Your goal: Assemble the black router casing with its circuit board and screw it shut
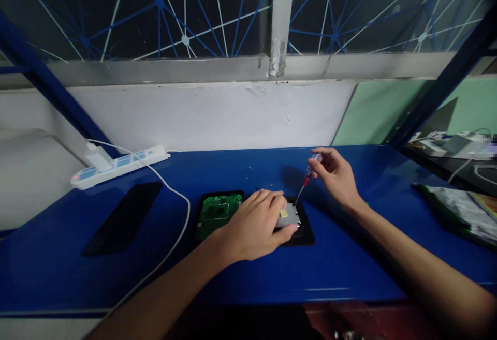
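Observation:
My right hand (334,177) is closed around the clear handle of a screwdriver (306,178) with a red collar. The screwdriver leans, its tip down at the upper right corner of a silver metal plate (290,215) that has a yellow square on it. This plate sits in a black casing (308,232). My left hand (261,223) lies across the casing with its fingers stretched over the plate and thumb at the near edge, hiding much of it. Left of that hand, a green circuit board (217,211) rests in another black frame.
A white power strip (124,165) with a plugged-in charger stands at the back left, its white cable (185,216) crossing the blue table (349,272). A flat black panel (123,218) lies left. Tiny screws lie behind my left hand. A plastic packet (462,213) is at right.

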